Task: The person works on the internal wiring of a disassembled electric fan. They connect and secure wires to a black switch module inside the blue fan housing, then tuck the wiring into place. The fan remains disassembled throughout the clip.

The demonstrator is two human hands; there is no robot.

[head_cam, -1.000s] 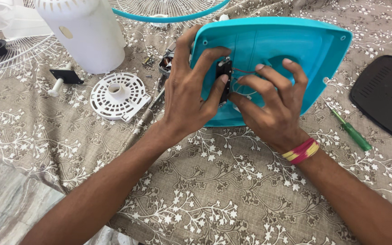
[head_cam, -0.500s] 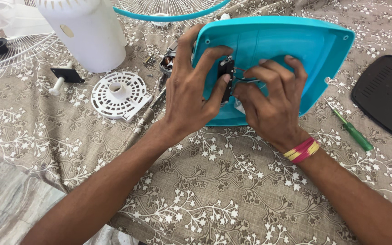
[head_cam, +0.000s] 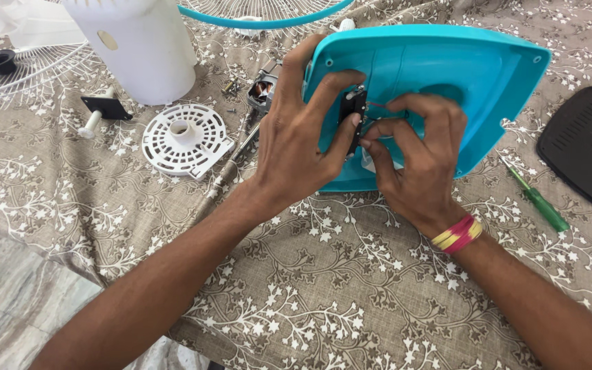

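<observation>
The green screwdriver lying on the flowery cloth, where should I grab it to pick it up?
Probably best by its fat green plastic handle: the slim green screwdriver lies flat on the brown floral cloth, handle end nearer the person, thin shaft pointing away. Come from above with the right hand, which is closest. The black mesh panel lies just beyond it, so pinch across the handle.

Your fan parts, counted on the cloth

You have one turquoise base [head_cam: 447, 75], one white vented disc [head_cam: 186, 140], one green screwdriver [head_cam: 536, 202], two wire grilles [head_cam: 8, 75].

Floral brown cloth [head_cam: 351, 301] — bearing a white grille disc [head_cam: 186, 139], green screwdriver [head_cam: 537, 203].
</observation>
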